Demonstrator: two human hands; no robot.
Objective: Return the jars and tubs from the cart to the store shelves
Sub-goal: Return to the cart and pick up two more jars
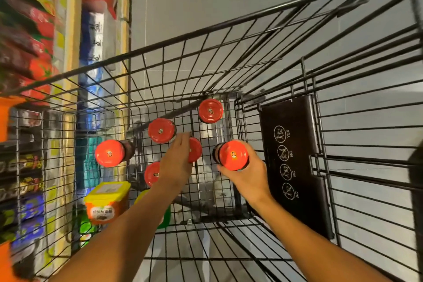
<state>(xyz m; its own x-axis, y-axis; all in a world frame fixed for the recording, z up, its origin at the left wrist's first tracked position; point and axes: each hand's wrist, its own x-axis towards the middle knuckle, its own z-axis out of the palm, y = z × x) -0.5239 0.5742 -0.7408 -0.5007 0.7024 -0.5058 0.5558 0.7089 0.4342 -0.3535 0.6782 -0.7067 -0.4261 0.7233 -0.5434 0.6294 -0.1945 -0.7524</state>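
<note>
Head view, looking down into the cart [160, 52]: the right hand [246, 173] is curled round a red-lidded jar [233, 155], fingers wrapped under its body, and seems to hold it a little above the cart floor, though the height is hard to judge. Just left of it, the left hand [178, 158] reaches down with fingers straight and close together, covering part of a second jar [195, 149]; it has no grip on it that can be seen. Beyond that hand stand two more jars, one [161, 130] just ahead of its fingertips and one [210, 110] farther off by the front wall; another [109, 153] sits well to its left, and a fifth [152, 173] is half hidden under the wrist. Nearer the body, left of the forearm, are an orange tub [105, 204] with a yellow lid and a green one [166, 217] mostly hidden by the arm. By this count the job looks barely begun: six jars and two tubs are in the cart. Wire walls close in on every side, with a black flap [295, 162] just right of the right hand, so the only way out is straight up over the rim. Shelves [34, 30] lie left, blurred, close alongside the cart.
</note>
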